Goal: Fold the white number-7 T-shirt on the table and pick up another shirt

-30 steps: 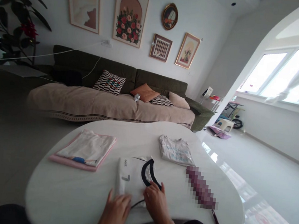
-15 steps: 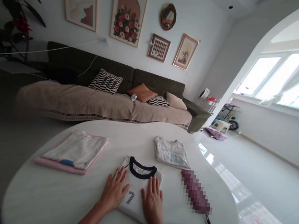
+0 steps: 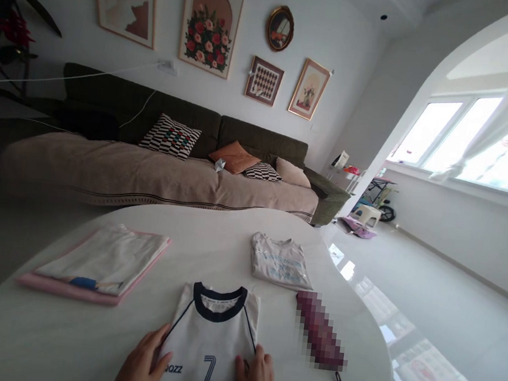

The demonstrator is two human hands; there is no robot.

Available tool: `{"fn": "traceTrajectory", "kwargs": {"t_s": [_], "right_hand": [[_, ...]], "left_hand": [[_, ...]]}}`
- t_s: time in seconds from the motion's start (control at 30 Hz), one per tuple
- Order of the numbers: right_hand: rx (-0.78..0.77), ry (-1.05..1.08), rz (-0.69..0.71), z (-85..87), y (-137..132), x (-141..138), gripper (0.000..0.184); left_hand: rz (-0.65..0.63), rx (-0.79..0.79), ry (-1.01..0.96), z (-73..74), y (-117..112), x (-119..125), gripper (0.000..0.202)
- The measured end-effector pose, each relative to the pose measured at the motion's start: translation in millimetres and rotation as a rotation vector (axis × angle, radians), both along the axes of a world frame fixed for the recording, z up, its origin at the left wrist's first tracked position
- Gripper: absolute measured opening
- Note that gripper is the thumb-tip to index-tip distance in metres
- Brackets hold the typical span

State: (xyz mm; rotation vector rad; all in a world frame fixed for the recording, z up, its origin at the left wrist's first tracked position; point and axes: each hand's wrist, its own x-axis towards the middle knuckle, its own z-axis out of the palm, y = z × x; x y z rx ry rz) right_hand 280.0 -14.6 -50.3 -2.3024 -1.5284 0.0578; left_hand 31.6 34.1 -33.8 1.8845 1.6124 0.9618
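A folded white T-shirt with a dark navy collar and a "7" on its front lies flat near me on the table. My left hand is at its left edge, thumb over the cloth and fingers along the side. At the right edge my right hand grips the cloth the same way, thumb on top and fingers curled. The shirt's lower end runs out of the picture. Beyond it lies a folded light grey T-shirt with blue lettering.
A white garment folded over a pink one lies on the left of the white table. A blurred-out maroon item with a strap lies on the right. Behind stands a sofa with cushions.
Both hands were flat on the shirt's front; now they are at its side edges, nearer to me. The shirt has come closer, and its collar and sides lie more spread out.
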Motion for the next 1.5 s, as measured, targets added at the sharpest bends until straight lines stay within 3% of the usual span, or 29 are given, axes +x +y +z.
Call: {"fn": "traceTrajectory", "kwargs": {"t_s": [0.13, 0.23, 0.37, 0.53, 0.7, 0.8, 0.87, 0.93, 1.0, 1.1, 1.2, 1.3, 1.4, 1.5], "right_hand": [[0.008, 0.197, 0.006, 23.4, 11, 9, 0.022], [0.018, 0.356, 0.023, 39.5, 17, 13, 0.013], [0.079, 0.481, 0.060, 46.4, 17, 21, 0.007], [0.128, 0.643, 0.120, 52.8, 16, 44, 0.026], [0.240, 0.597, 0.174, 86.6, 36, 95, 0.039], [0.311, 0.473, 0.175, 122.7, 67, 137, 0.042], [0.355, 0.350, 0.115, 145.9, 94, 164, 0.045], [0.321, 0.208, 0.052, 161.2, 122, 188, 0.046], [0.254, 0.091, 0.002, 163.3, 147, 204, 0.049], [0.175, 0.004, 0.010, 140.1, 170, 206, 0.054], [0.073, -0.051, 0.131, 98.1, 177, 185, 0.049], [-0.043, -0.081, 0.258, 60.7, 175, 165, 0.044], [-0.123, -0.101, 0.315, 46.2, 175, 161, 0.045], [-0.166, -0.113, 0.328, 51.4, 178, 163, 0.044]], "left_hand": [[0.037, -0.236, -0.145, 11.6, 10, 7, 0.036], [-0.058, -0.448, -0.329, 29.6, 13, 15, 0.036], [-0.156, -0.636, -0.630, 53.9, 4, 25, 0.046], [-0.287, -0.842, -0.949, 80.6, 3, 53, 0.057], [-0.435, -0.792, -1.013, 112.8, 37, 101, 0.062], [-0.528, -0.660, -0.950, 136.5, 77, 140, 0.060], [-0.518, -0.564, -0.866, 147.9, 111, 170, 0.056], [-0.428, -0.512, -0.782, 149.7, 145, 200, 0.054], [-0.328, -0.522, -0.711, 139.3, 171, 223, 0.056], [-0.195, -0.555, -0.587, 106.9, 185, 240, 0.064], [-0.133, -0.512, -0.476, 73.6, 174, 228, 0.057], [-0.136, -0.397, -0.388, 56.7, 160, 189, 0.040], [-0.090, -0.224, -0.274, 58.9, 154, 127, 0.032], [0.052, -0.042, -0.145, 69.6, 153, 52, 0.029]]}}
